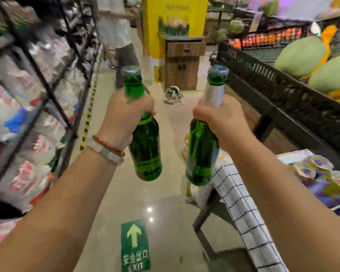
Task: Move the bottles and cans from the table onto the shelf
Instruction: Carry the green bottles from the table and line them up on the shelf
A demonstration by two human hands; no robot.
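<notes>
Two green bottles, one per hand: left hand (pixel 126 116) grips left bottle (pixel 145 150) neck, right hand (pixel 222 124) grips right bottle (pixel 201 154) neck.

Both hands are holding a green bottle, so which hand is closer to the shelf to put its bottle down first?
Probably the left hand: its green bottle is on the shelf side.

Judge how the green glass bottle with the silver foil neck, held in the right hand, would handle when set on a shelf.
The green glass bottle with the silver foil neck is probably breakable, being glass. The right hand grips only its neck, so smooth foil may slip. Tall and narrow, it could tip if set down tilted.
</notes>
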